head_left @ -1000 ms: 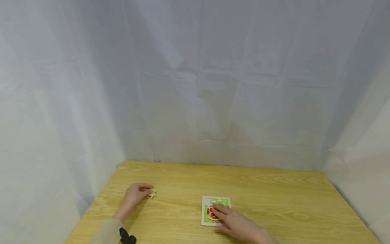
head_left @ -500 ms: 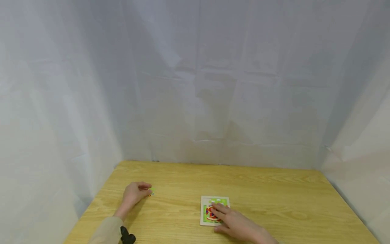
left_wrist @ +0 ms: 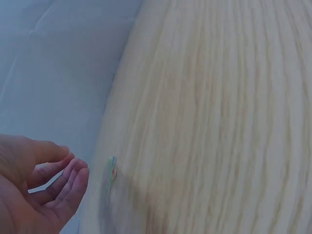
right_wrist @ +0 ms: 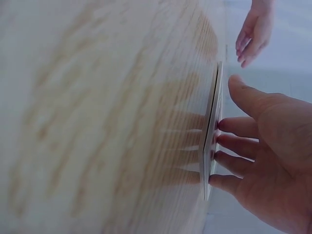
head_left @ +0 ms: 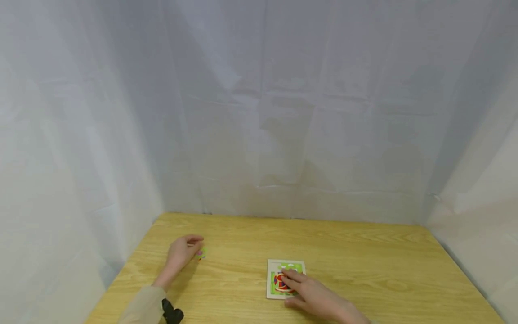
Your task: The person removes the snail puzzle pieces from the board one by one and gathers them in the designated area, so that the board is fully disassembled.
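Observation:
At the left part of the table, a small green puzzle piece [head_left: 202,254] with pink and other coloured marks lies beneath my left hand [head_left: 183,253]. In the left wrist view this puzzle piece [left_wrist: 112,171] is on the wood, apart from my fingertips; thumb and fingers are loosely bent with nothing between them. Whether several pieces lie together there is too small to tell. My right hand [head_left: 315,297] rests its fingertips on a square puzzle board [head_left: 272,288] with a pale frame and a green, red and blue picture, partly covered by the fingers. Edge-on, the board [right_wrist: 210,131] lies flat.
A wood-grain table [head_left: 364,256] carries everything. Whitish sheeting [head_left: 259,135] hangs behind the table and along both sides. A black wrist strap or mount [head_left: 171,312] sits at the left sleeve [head_left: 143,306].
A second ago my left fingers pinched the green puzzle piece; now they have let go and risen slightly away from it. My right hand stays on the board.

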Demonstrator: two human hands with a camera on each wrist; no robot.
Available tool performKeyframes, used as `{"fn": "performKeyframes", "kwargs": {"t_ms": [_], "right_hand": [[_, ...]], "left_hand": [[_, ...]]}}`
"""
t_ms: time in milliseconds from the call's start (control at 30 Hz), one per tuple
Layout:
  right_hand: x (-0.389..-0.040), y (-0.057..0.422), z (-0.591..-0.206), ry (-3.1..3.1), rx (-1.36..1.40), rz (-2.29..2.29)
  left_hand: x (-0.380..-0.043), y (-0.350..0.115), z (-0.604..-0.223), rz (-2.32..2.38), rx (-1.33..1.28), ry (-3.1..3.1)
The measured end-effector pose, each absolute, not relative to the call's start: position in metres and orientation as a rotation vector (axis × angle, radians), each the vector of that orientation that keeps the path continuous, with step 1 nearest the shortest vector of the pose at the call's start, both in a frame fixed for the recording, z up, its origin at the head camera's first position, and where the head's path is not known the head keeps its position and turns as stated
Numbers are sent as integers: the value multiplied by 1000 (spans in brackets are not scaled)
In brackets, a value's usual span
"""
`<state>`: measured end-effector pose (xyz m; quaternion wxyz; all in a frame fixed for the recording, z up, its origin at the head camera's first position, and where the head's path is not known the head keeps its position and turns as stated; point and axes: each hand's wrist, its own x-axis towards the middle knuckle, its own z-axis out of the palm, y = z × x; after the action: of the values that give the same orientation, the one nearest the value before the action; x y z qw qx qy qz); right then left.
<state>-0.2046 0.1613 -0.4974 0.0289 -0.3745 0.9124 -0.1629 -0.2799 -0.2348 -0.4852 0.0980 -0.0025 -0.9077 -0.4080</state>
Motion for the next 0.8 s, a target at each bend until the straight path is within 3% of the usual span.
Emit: {"fn": "performKeyframes", "kwargs": {"t_ms": [800], "right_hand": [[-195,184,-496,2851,-1041,-415]], "left_hand": [[-271,-150,-469,-1554,-218,-2551]]}}
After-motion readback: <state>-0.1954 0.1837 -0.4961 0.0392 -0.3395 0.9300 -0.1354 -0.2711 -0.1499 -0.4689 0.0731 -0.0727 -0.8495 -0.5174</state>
